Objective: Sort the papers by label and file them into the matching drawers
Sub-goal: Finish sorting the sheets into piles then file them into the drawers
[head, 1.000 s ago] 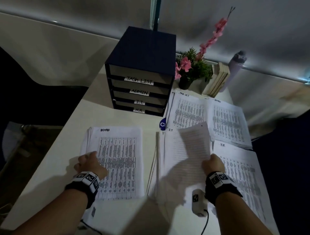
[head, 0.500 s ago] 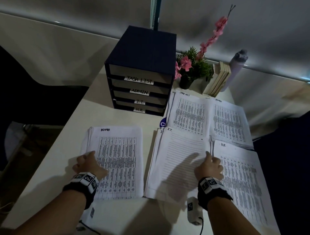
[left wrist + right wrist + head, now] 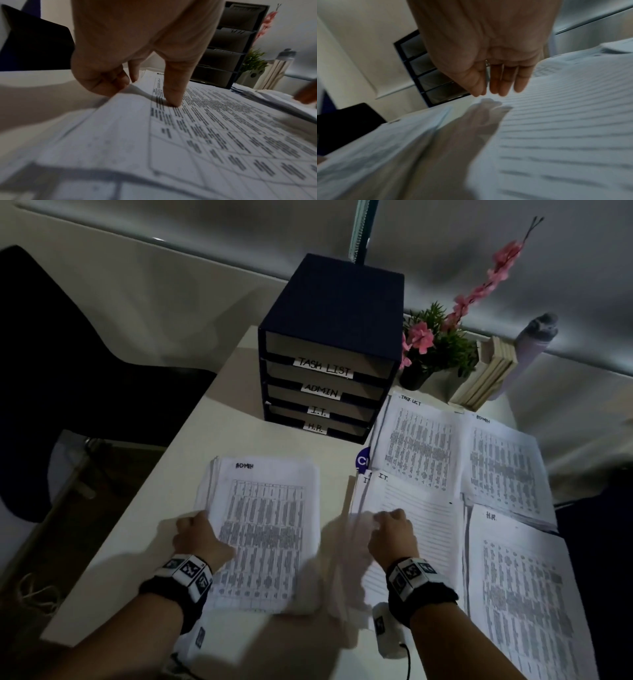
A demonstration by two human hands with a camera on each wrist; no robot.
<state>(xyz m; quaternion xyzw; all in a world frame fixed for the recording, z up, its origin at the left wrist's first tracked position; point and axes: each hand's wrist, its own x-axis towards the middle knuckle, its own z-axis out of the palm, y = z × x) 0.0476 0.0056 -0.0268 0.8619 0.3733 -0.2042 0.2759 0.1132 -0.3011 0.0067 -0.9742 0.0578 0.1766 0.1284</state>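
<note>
the left hand [image 3: 137,44] has its thumb pressed flat on top of the white admin paper pile with small printed tables [image 3: 263,529], and its other fingers curl round the pile's left edge, so it holds that pile. the right hand [image 3: 488,54] hangs just over the white i.t. paper pile with thin printed lines [image 3: 421,529], fingers straight and loose, holding nothing; whether the tips touch the paper i cannot tell. a blurry sheet [image 3: 339,546] shows between the two hands. there are five paper piles on the white table [image 3: 154,525]. the near left one says "admin" at the top. the one under the right hand says "i.t.". behind it lies a white task list paper pile [image 3: 421,446] and beside that a second white admin paper pile [image 3: 503,467]. at the near right lies a white h.r. paper pile [image 3: 524,594]. at the back of the table stands one dark blue drawer box with four grey drawers [image 3: 335,347]. white tags on the drawers say, from the top, "task list", "admin", "i.t." and "h.r.". all four drawers are shut. next to the box is one small green plant with pink flowers in a dark pot [image 3: 435,347], then a row of pale books [image 3: 486,374], then one pale purple bottle [image 3: 534,344]. each wrist has a black band with a white square-marked block [image 3: 188,570].
</note>
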